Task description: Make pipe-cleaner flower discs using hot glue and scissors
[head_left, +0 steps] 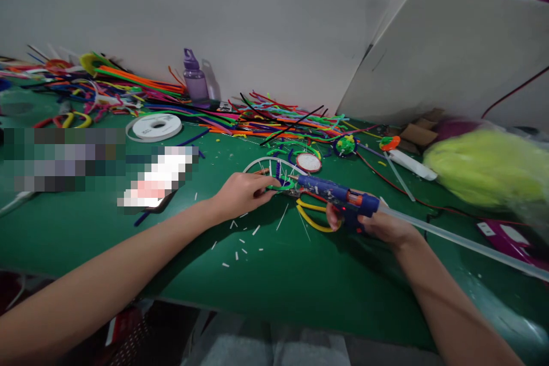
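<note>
My right hand [377, 222] is wrapped round the handle of a blue hot glue gun [330, 190], its nozzle pointing left. A long clear glue stick [454, 238] sticks out of the gun's back end. With fingers pinched, my left hand [246, 197] holds a green pipe cleaner piece [283, 184] close by the nozzle. Dark blue pipe cleaner bits stand against it, and a white hoop [270, 160] arches just behind. Scissors with yellow handles [317, 220] lie on the table under the gun.
Piled pipe cleaners [274, 120] run along the wall, beside a purple bottle [196, 79]. A ribbon spool [156, 127] lies at left, near a blurred bright phone [160, 177]. White scraps [240, 243] dot the green table [257, 291]. A yellow-green bag [484, 166] sits at right.
</note>
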Demonstrator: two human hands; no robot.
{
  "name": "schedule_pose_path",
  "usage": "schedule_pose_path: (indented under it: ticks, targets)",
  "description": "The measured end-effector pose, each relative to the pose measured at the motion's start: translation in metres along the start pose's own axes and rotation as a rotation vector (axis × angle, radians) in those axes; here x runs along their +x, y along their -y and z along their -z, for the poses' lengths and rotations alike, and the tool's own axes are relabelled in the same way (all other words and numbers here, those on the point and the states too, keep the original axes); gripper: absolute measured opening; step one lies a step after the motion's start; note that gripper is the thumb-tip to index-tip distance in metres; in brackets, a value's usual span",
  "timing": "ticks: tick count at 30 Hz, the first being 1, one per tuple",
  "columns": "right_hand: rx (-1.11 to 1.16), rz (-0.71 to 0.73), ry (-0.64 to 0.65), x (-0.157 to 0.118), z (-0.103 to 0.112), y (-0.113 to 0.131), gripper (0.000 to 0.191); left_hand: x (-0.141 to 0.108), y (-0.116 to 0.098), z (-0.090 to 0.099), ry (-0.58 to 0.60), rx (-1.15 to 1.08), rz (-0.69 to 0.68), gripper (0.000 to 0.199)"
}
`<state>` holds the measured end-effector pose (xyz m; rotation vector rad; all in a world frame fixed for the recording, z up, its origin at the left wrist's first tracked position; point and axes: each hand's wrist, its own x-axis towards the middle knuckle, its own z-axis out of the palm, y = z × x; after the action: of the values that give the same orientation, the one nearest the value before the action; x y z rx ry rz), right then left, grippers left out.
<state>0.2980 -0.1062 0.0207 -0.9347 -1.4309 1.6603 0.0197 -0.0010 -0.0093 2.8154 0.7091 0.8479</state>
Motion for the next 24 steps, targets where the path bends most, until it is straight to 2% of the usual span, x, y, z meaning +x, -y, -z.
schedule_pose_path:
  ticks: [5, 13, 24]
  targets:
    - [-0.036, 0.008, -0.007, -0.0014, 0.0042, -0.0013, 0.047, -0.0001, 0.0004, 0.0001, 0.008, 0.046, 0.041, 0.033]
    - [0.009, -0.015, 0.038, -0.0001, 0.0041, -0.0023, 0.042, 0.001, -0.002, 0.0046, 0.018, 0.047, 0.027, 0.016]
    - [-0.049, -0.065, 0.072, -0.0008, 0.0067, -0.0015, 0.043, 0.0013, -0.0024, 0.0049, -0.071, 0.061, -0.028, 0.011]
